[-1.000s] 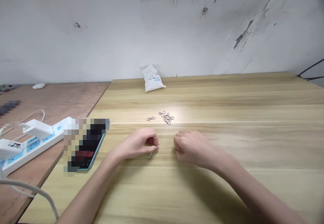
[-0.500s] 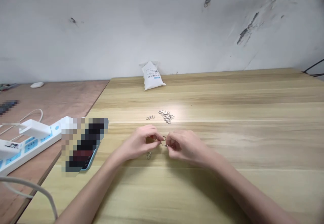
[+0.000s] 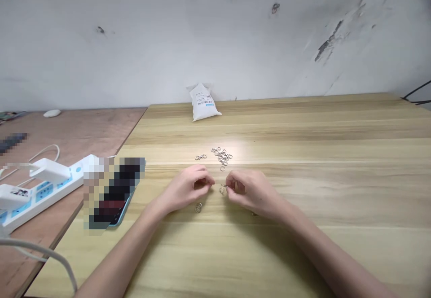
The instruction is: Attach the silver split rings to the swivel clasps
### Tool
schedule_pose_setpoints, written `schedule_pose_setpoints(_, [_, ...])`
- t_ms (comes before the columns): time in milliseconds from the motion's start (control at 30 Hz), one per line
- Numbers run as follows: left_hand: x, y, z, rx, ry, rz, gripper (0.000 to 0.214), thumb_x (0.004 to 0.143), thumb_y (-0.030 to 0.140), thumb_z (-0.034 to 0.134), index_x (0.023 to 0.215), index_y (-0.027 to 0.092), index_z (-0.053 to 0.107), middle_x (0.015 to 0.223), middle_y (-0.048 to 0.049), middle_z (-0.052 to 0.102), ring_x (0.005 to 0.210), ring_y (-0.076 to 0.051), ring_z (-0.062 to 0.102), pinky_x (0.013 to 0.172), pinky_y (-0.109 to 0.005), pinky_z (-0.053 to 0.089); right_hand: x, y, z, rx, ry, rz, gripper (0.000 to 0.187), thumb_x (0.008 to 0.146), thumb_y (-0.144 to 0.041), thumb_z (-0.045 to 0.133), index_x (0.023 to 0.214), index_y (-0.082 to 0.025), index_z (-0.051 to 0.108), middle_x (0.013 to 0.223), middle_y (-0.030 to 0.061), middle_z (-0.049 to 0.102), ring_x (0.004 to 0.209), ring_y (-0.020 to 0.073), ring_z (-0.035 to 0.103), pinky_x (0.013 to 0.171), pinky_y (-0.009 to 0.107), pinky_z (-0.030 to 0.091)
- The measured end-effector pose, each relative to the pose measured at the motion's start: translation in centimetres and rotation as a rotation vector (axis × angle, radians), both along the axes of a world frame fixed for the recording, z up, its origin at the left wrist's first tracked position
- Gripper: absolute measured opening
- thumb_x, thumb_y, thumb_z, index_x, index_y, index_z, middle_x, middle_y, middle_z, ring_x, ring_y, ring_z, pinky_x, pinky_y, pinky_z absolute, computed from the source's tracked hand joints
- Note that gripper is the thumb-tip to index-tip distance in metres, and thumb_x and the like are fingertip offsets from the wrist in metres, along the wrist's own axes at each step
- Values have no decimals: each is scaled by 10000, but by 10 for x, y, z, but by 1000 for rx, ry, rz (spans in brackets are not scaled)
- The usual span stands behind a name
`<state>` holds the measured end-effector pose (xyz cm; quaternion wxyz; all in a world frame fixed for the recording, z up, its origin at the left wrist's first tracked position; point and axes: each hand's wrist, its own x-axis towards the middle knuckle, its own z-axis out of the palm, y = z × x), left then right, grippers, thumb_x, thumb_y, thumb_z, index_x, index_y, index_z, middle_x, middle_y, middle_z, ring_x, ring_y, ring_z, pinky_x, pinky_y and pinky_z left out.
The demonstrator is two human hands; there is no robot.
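A small metal ring (image 3: pixel 222 189) is being pinched at the fingertips of the right hand (image 3: pixel 252 192), above a pale wooden tabletop (image 3: pixel 303 154) and just beside the left hand (image 3: pixel 188 188). The right hand is judged to be closed on that ring, although the contact is partly hidden by the fingers. The left hand's fingers are being kept curled towards the ring, but whether anything is being clasped in them cannot be told from this view.

The step in hand is judged to be the working of the ring between both hands. The next move appears to call for a steady pinch and for the left fingertips to be closed in on the ring, so that it is not dropped.

A heap of metal rings and clasps (image 3: pixel 221 156) is lying on the tabletop just beyond the hands, with a swivel clasp (image 3: pixel 200 157) lying apart from it on the left. A loose ring (image 3: pixel 198 207) is resting near the heel of the left hand. A white printed bag (image 3: pixel 204 102) is standing against the wall, and a white power strip (image 3: pixel 50 186) is lying on the neighbouring reddish-brown board (image 3: pixel 81 132).
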<state>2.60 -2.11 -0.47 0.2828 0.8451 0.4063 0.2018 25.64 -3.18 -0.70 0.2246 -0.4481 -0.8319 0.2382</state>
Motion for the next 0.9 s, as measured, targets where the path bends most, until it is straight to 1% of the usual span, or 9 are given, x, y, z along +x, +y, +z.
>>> schedule_pose_setpoints(133, [0,3,-1,33,18,51,110,911,207,558,953,194,659,885,-31,606,779,-148,579,707,-290,457,10,8,0,2,11,-86,45,780,-166,563,760,-197,588,663,-24,625,553,95,497,552,224,308])
schedule_pose_setpoints(200, [2,4,-1,60,38,47,112,919,223,555,958,198,657,900,-37,607,792,-154,581,709,-295,458,15,12,-1,-7,9,-129,46,781,-173,561,751,-199,587,672,-21,634,560,101,511,556,226,320])
schedule_pose_setpoints(267, [7,3,2,78,73,6,119,921,231,557,977,202,658,935,-46,614,823,-164,587,718,-298,460,17,15,-1,-15,6,-162,48,781,-177,561,747,-199,587,668,-20,638,555,103,517,551,227,322])
schedule_pose_setpoints(400, [19,-4,8,122,209,-137,163,893,246,606,1044,225,664,1007,-54,629,867,-184,603,720,-301,454,20,17,-1,-21,-3,-187,43,787,-186,562,752,-197,585,658,-23,643,546,103,527,545,224,315])
schedule_pose_setpoints(500, [28,-7,12,172,293,-204,117,912,232,579,973,225,679,983,-43,642,832,-172,603,690,-285,439,20,17,0,-11,-12,-184,32,784,-190,568,765,-198,592,677,-21,649,566,106,536,550,224,311])
schedule_pose_setpoints(633, [35,-6,12,219,325,-220,211,966,194,481,884,192,676,940,-42,653,801,-160,600,675,-273,442,18,15,0,-8,-26,-170,35,791,-188,565,782,-197,598,698,-16,656,584,106,542,555,221,305])
schedule_pose_setpoints(733, [33,-3,8,213,268,-201,208,974,193,466,898,176,659,951,-55,665,835,-171,609,708,-286,467,16,13,-1,7,-39,-152,46,795,-182,559,794,-197,603,695,-13,659,572,105,537,547,220,295])
schedule_pose_setpoints(833, [25,1,-2,152,98,-144,153,958,185,496,943,178,648,970,-53,689,885,-165,627,776,-289,491,14,13,-1,26,-33,-130,70,780,-157,571,805,-199,622,665,-20,653,551,102,527,546,217,290])
schedule_pose_setpoints(900, [19,4,-7,118,0,-84,107,919,175,552,931,177,658,927,-44,701,855,-156,633,777,-284,496,13,13,-2,28,-31,-127,95,771,-136,586,811,-202,641,631,-31,637,539,99,521,555,213,295])
